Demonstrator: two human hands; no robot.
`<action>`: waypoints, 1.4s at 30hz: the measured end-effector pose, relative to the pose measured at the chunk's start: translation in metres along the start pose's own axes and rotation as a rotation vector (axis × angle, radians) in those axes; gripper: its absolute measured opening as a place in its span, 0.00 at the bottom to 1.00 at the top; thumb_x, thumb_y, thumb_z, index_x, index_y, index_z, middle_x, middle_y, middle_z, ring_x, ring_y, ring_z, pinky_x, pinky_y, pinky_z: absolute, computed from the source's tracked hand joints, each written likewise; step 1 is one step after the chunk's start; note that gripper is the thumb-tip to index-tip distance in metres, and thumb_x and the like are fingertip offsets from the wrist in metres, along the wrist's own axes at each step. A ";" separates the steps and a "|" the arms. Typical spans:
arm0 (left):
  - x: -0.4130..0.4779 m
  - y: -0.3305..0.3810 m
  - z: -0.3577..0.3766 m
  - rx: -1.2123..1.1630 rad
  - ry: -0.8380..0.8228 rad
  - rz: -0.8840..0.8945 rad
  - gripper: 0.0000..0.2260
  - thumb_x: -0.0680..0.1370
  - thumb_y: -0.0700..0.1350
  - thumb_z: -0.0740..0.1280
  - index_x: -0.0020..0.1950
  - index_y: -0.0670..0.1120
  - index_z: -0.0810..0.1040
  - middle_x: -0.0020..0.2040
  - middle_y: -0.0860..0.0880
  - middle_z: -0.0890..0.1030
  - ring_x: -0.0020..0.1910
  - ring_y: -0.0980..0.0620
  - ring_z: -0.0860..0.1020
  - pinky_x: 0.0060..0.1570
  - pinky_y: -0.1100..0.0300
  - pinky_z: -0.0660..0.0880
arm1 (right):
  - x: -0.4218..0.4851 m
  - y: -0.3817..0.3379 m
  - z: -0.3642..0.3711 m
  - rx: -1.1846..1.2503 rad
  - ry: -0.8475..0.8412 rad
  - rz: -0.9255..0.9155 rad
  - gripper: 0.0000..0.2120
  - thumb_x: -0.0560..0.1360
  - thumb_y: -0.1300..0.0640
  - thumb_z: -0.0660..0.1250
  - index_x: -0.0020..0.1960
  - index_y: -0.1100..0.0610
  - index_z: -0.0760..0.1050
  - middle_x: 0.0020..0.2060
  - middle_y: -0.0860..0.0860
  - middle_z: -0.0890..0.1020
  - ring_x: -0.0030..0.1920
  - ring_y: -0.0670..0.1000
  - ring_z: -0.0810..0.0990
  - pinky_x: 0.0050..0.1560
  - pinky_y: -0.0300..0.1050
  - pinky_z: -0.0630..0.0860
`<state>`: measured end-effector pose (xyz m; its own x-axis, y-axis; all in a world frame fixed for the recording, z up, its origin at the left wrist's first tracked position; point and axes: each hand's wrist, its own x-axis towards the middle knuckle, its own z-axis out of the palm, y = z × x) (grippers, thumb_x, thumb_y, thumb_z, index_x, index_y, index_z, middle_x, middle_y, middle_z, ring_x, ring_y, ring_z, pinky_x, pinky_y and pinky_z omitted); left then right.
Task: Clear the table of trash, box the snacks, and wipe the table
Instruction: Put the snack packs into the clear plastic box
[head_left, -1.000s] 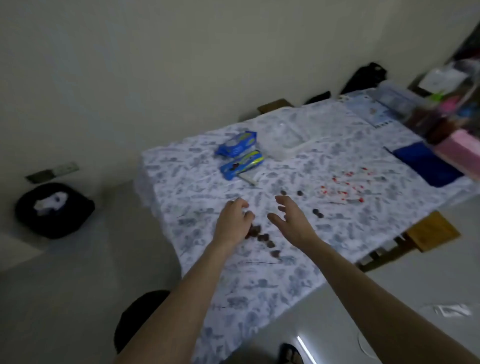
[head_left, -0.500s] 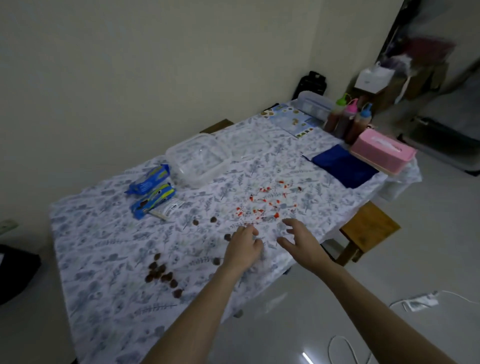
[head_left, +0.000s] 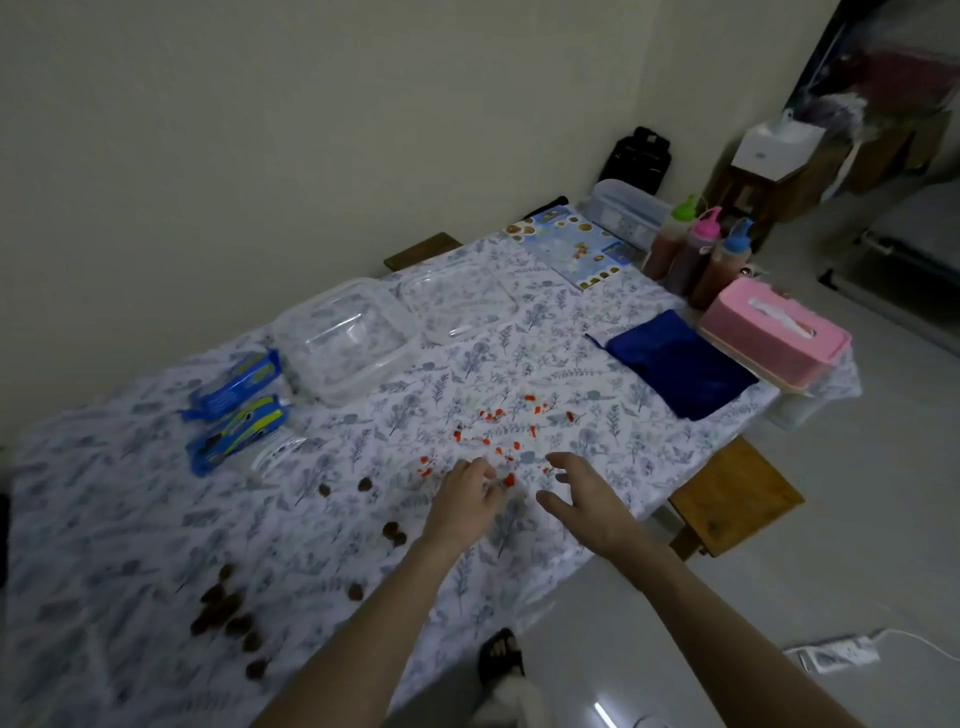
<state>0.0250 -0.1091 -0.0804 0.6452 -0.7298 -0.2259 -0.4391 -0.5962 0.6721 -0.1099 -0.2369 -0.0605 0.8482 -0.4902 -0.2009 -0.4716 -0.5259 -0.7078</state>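
The left hand (head_left: 462, 501) curled over the red scraps (head_left: 498, 431), hold unclear, the right hand (head_left: 584, 499) spread wide beside it, likely corralling them off the surface (head_left: 130, 493).

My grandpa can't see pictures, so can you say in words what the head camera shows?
Two bare hands reach for small red scraps on a flowery tablecloth: the left hand with curled fingers, the right hand spread open. Around them lie brown bits, two blue snack packs, a clear box, a blue cloth and a pink tissue box.
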 end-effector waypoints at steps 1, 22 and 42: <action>0.014 0.005 0.002 -0.007 0.007 0.009 0.10 0.80 0.46 0.61 0.58 0.44 0.74 0.58 0.45 0.74 0.56 0.48 0.74 0.51 0.59 0.70 | 0.008 0.004 -0.005 -0.006 0.007 0.004 0.25 0.78 0.49 0.62 0.71 0.55 0.61 0.69 0.54 0.67 0.66 0.52 0.71 0.60 0.45 0.71; 0.111 -0.019 -0.018 -0.086 0.221 -0.288 0.11 0.79 0.44 0.62 0.59 0.42 0.75 0.57 0.43 0.75 0.57 0.46 0.74 0.54 0.56 0.72 | 0.194 -0.009 -0.007 -0.047 -0.347 -0.188 0.24 0.78 0.48 0.62 0.70 0.56 0.63 0.66 0.53 0.70 0.65 0.52 0.71 0.64 0.49 0.70; 0.055 -0.138 -0.132 -0.064 0.668 -0.749 0.11 0.78 0.41 0.62 0.60 0.42 0.74 0.61 0.44 0.72 0.60 0.45 0.71 0.54 0.53 0.74 | 0.255 -0.145 0.130 -0.117 -0.750 -0.493 0.24 0.78 0.51 0.64 0.71 0.55 0.62 0.67 0.51 0.70 0.66 0.50 0.71 0.62 0.42 0.71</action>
<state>0.2033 -0.0233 -0.0923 0.9685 0.1749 -0.1775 0.2455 -0.7917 0.5595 0.2063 -0.1954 -0.0968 0.8758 0.3696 -0.3104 0.0004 -0.6437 -0.7653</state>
